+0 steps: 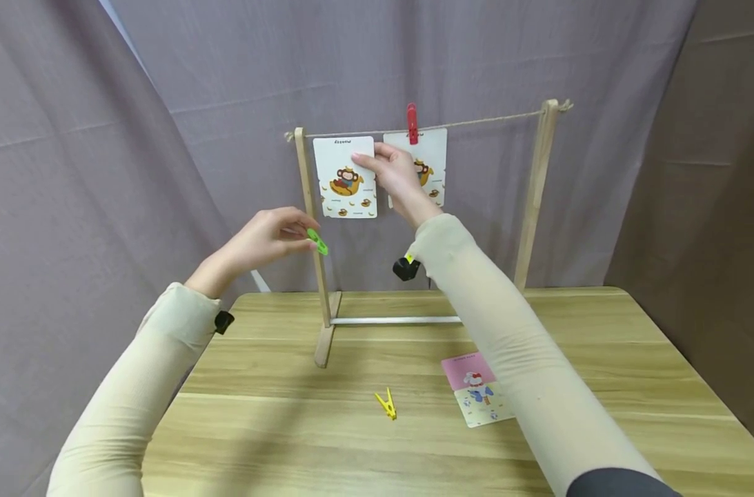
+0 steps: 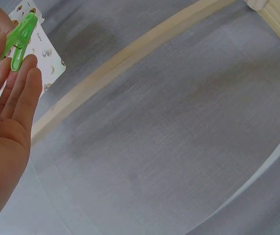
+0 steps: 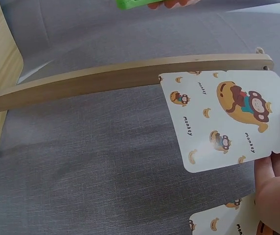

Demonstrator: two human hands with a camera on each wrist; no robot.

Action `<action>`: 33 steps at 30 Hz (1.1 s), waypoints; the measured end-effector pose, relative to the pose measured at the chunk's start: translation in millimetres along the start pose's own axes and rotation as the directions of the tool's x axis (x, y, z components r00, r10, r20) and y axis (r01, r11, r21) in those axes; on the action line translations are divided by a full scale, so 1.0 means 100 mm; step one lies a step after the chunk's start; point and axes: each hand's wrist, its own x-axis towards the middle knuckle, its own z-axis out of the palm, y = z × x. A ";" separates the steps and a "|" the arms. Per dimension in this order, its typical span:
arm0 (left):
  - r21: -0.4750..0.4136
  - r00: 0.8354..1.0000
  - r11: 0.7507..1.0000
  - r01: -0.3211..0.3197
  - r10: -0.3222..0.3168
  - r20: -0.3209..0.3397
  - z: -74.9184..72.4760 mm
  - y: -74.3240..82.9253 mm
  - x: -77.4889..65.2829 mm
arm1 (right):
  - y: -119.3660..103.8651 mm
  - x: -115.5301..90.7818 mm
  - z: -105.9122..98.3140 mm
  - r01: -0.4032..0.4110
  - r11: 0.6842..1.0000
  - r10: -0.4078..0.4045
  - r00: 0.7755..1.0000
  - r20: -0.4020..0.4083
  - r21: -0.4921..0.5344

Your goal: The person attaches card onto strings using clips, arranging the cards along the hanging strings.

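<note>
My right hand (image 1: 401, 176) pinches the right edge of a white monkey card (image 1: 345, 200), thumb in front, just under the string (image 1: 358, 132) near the left post. Lower and to the left, my left hand (image 1: 271, 238) holds a green clothespin (image 1: 317, 241) between thumb and fingers. The left wrist view shows that green clothespin (image 2: 21, 39) at the fingertips, with part of the card (image 2: 49, 63) behind it. A second monkey card (image 1: 435, 155) hangs from the string under a red clothespin (image 1: 412, 124), partly hidden by my right hand.
The string runs between two wooden posts, the left post (image 1: 321, 276) and the right post (image 1: 536, 200). A yellow clothespin (image 1: 387, 404) lies on the wooden table (image 1: 277, 414). Beside it lies a pink and yellow card (image 1: 472, 386), partly covered by my right sleeve. A grey curtain hangs behind.
</note>
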 end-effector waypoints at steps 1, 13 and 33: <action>0.001 1.000 1.000 -0.002 0.002 0.000 0.00 0.00 0.00 | 0.00 0.00 0.00 -0.001 1.000 0.001 1.000 -0.003 -0.001; 0.041 1.000 0.999 -0.003 0.003 -0.006 -0.08 0.07 0.04 | 0.02 -0.01 0.03 0.003 1.000 -0.003 1.000 -0.004 0.013; 0.064 0.990 0.998 0.016 -0.007 -0.139 -0.39 0.19 0.24 | 0.03 -0.03 0.07 -0.012 1.000 0.012 1.000 0.003 -0.014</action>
